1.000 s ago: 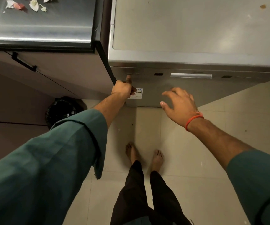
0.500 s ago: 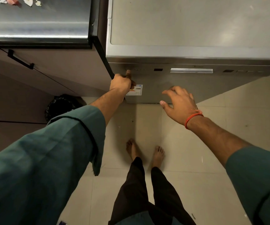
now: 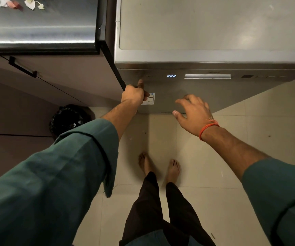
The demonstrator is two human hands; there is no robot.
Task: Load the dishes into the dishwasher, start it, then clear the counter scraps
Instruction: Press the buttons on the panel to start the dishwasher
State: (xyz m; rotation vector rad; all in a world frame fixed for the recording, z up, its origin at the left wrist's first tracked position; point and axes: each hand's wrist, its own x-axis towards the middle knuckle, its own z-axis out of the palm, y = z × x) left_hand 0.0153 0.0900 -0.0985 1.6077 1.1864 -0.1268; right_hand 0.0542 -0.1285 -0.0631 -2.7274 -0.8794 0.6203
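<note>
The silver dishwasher (image 3: 214, 29) stands in front of me with its door closed. Its small display (image 3: 171, 75) is lit with blue digits, left of the handle recess (image 3: 207, 76). My left hand (image 3: 133, 95) is curled into a loose fist with one finger stretched up onto the left end of the control strip. My right hand (image 3: 192, 113) hovers in front of the door, fingers spread and holding nothing. Paper and peel scraps (image 3: 21, 3) lie on the dark counter (image 3: 40, 25) at the top left.
A black bin with a bag (image 3: 66, 119) stands on the floor by the brown cabinets (image 3: 57, 80), left of the dishwasher. My bare feet are on the pale tiled floor (image 3: 232, 166). A few crumbs lie on the dishwasher's top at the far right.
The dishwasher's display has lit up; it was dark in both earlier frames. My left finger stays on the control strip, and my right hand has barely moved.
</note>
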